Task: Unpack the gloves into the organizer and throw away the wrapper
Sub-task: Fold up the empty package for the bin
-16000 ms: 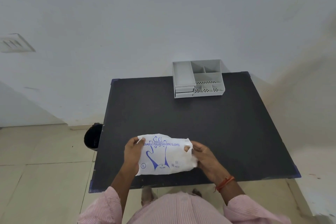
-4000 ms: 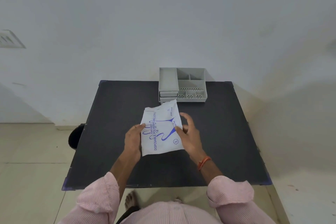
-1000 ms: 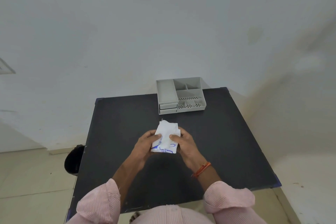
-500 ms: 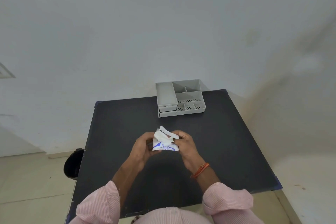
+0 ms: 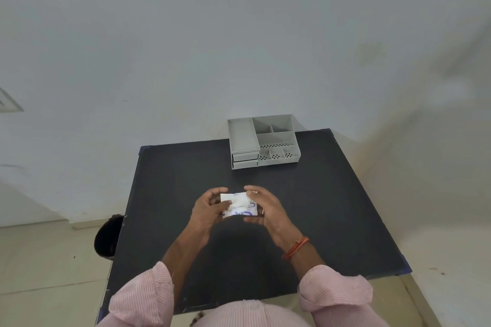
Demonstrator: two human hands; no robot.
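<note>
A white glove wrapper [image 5: 239,206] with blue print is folded small and crumpled between both hands above the middle of the black table [image 5: 332,207]. My left hand [image 5: 208,207] pinches its left side with thumb and fingers. My right hand [image 5: 263,207] cups its right side, fingers curled over the top edge. The gloves themselves cannot be made out apart from the wrapper. The grey organizer [image 5: 263,141] with several empty compartments stands at the table's far edge, beyond my hands.
A black bin [image 5: 107,239] sits on the tiled floor by the table's left edge. A white wall rises right behind the table. My pink-striped sleeves fill the bottom of the view.
Over the last seconds the flat wrapper was folded into a small packet. Since half a second ago both hands closed tighter around it, at about the same spot over the table.
</note>
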